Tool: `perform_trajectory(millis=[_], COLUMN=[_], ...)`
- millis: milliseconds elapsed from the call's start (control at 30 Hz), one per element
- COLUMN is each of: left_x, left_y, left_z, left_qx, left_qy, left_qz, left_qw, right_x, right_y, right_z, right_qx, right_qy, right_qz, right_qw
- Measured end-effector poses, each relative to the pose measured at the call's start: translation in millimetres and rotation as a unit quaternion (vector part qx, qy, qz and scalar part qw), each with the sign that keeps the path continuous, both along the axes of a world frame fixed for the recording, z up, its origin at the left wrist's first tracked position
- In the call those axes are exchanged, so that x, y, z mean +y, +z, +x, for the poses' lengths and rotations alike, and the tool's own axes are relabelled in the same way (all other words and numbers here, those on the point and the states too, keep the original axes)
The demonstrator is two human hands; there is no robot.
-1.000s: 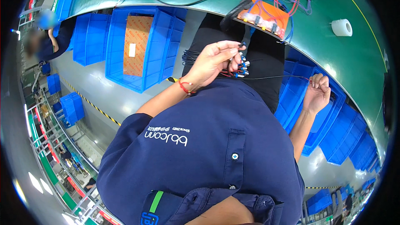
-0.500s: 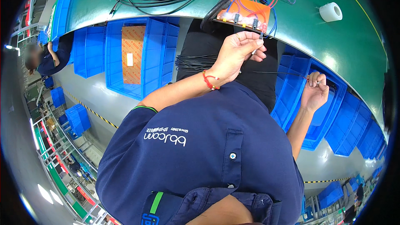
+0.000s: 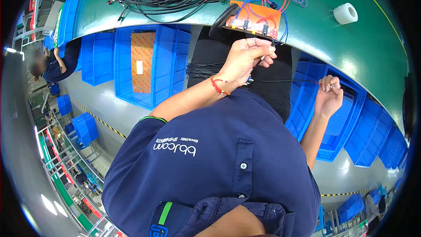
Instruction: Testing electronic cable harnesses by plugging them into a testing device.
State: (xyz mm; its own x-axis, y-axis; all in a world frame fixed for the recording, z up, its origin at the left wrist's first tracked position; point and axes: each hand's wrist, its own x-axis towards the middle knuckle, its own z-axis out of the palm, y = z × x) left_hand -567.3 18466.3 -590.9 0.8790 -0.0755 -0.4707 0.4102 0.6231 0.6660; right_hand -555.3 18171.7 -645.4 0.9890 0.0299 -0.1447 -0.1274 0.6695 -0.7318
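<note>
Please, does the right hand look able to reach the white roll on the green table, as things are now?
Probably yes: nothing seems to stand between the right hand and the white roll on the green table, though it holds a thin black cable.

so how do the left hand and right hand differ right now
The left hand pinches a small dark piece at the orange fixture; the right hand holds a thin black cable off to the side. The left hand has a red bracelet at its wrist; the right hand has none. Both are curled.
</note>
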Motion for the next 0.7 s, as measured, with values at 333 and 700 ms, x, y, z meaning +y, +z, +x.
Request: perform_trajectory(millis=[333, 700], left_x=[7.6, 5.8], left_y=[-2.3, -10.4], left_z=[9.2, 6.4], left_qx=[0.022, -0.018], left_qy=[-0.034, -0.098], left_qz=[-0.01, -0.073], left_qw=[0.999, 0.992], right_x=[3.3, 17.3], right_y=[2.2, 13.1], right_z=[1.3, 7.9], right_qx=[0.006, -0.025], right_qy=[0.001, -0.011], right_qz=[0.003, -0.018], right_qw=[1.0, 0.999])
